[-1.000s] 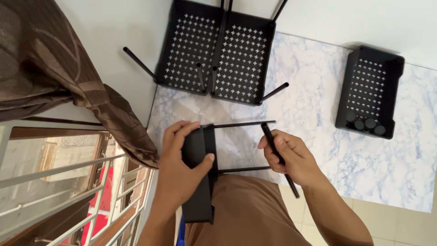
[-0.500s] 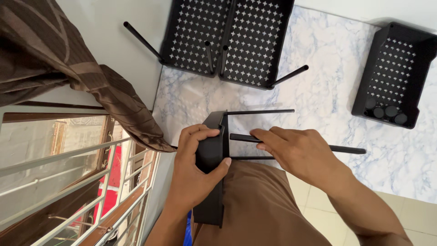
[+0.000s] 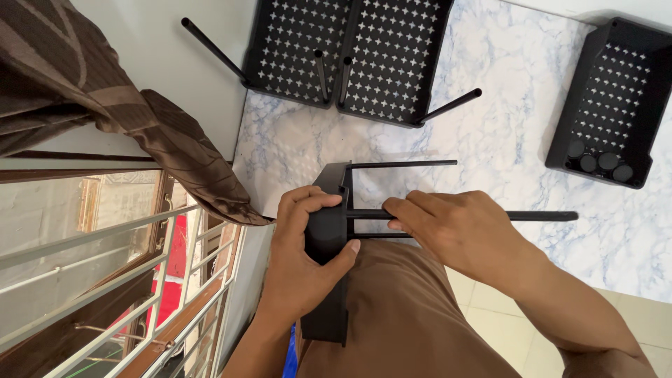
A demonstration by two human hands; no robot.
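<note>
Matt black plastic tray [image 3: 325,280], matt black rod [image 3: 539,216], glossy marble-patterned surface [image 3: 490,133].

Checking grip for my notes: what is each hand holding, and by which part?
The left hand grips the black perforated tray by its upper end, near the corner. The right hand holds a black rod at the end meeting the tray.

So the tray [image 3: 325,280] is standing on edge on the lap [image 3: 413,329], left hand [image 3: 304,262] wrapped around its rim and right hand [image 3: 458,234] just to the right of it, on the middle rod [image 3: 539,216] that sticks out sideways over the marble floor [image 3: 490,147]. Another rod [image 3: 402,164] runs above that one. Further back, two trays [image 3: 350,49] sit side by side against the wall [image 3: 175,63]. A fourth tray [image 3: 609,98] lies off to the right with small caps [image 3: 598,161] in its near end. Curtain [image 3: 105,105] and window bars [image 3: 105,280] are on the left.
</note>
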